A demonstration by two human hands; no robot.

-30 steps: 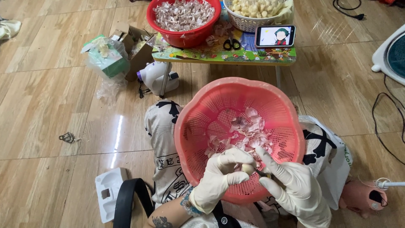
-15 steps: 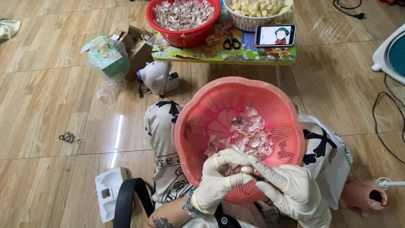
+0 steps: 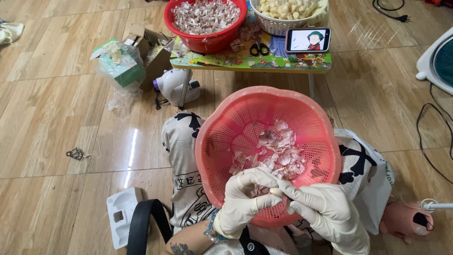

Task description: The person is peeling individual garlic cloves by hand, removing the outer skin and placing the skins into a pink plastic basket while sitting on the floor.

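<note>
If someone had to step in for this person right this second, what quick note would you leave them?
Left hand and right hand, both gloved, pinch one garlic clove between them over the pink basket on the lap.
Peeled skins lie in that basket.
On the low table: a red bowl of skins and a white basket of peeled cloves.
Done: many cloves peeled. Left: the clove in hand.

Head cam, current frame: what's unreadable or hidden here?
- Small pale clove pinched between the white-gloved left hand and white-gloved right hand: mostly covered by fingertips, so peeled or not is unclear.
- Near wall of the pink perforated plastic basket: hidden behind both hands.
- White woven basket of pale peeled pieces: cut off by the top edge.
- White fan: cut off by the right edge.
</note>
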